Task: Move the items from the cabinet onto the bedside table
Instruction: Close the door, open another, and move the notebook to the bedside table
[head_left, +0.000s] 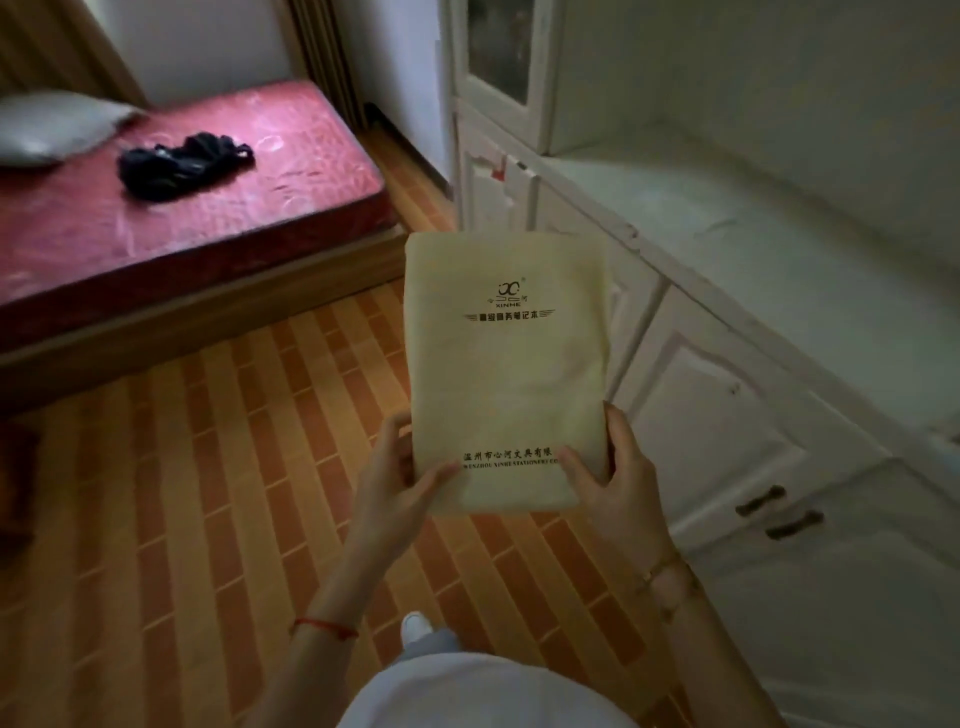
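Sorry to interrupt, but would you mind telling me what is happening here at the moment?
A person is standing between a white cabinet and a bed, holding a beige packaged notebook in front of them. The left hand and right hand each grip a lower corner. No bedside table is in view. A dark garment and a pillow lie on the red mattress.

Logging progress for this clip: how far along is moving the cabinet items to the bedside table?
Midway on one item. Done: the notebook package is off the white cabinet, whose visible counter shows nothing else. In hand: the left hand and right hand grip its lower corners above the floor. Left: setting it down; no bedside table is in view, only the bed.
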